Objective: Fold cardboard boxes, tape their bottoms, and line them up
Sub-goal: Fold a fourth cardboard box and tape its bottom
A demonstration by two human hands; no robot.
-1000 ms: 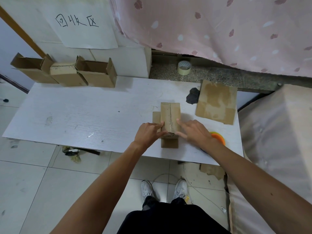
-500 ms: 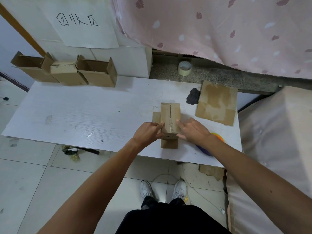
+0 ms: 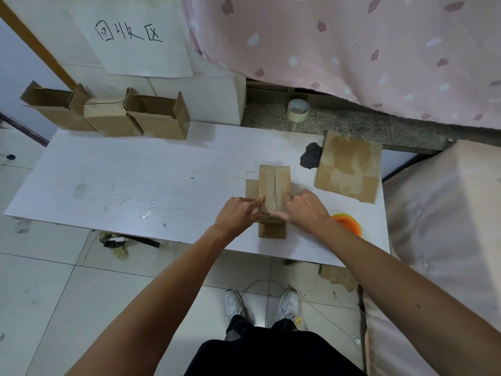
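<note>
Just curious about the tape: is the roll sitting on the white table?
No, the tape roll sits on the speckled ledge behind the table.

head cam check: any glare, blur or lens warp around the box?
Head view: left hand, right hand and box are sharp, no motion blur; light is soft, shadows faint; one small bright glint on the table left of the hands; wide-angle warp bows the table's edges.
</note>
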